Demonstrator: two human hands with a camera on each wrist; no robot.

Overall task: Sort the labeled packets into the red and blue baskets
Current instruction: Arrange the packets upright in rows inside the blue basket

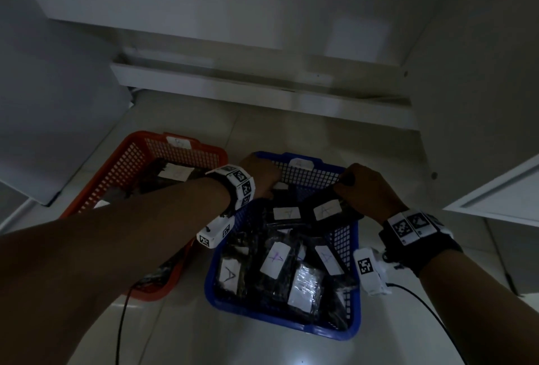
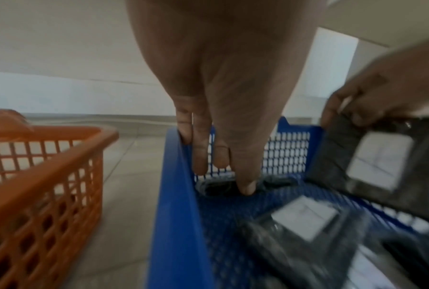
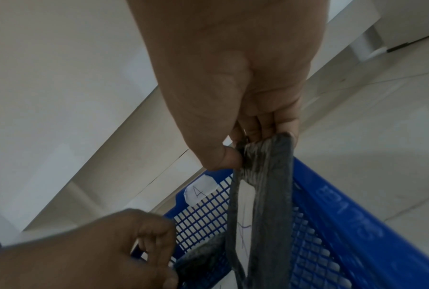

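Note:
The blue basket (image 1: 210,271) stands on the floor holding several dark packets with white "A" labels (image 1: 275,259). Left of it is the red basket (image 1: 128,166), with labelled packets (image 1: 175,173) inside. My right hand (image 1: 344,183) pinches the top edge of a dark "A" packet (image 1: 326,210) over the blue basket's far right corner; the packet (image 3: 270,195) hangs below the thumb and fingers of the right hand (image 3: 243,154). My left hand (image 2: 223,176) reaches straight-fingered into the far left corner of the blue basket (image 2: 176,215), one fingertip touching a dark packet (image 2: 218,187) there.
A white tag marked "A" (image 3: 199,192) sits on the blue basket's far wall, and another tag (image 1: 178,142) on the red basket. A white shelf edge (image 1: 262,93) runs behind both baskets; a white panel (image 1: 495,198) stands at the right. Black cables (image 1: 437,315) trail from my wrists.

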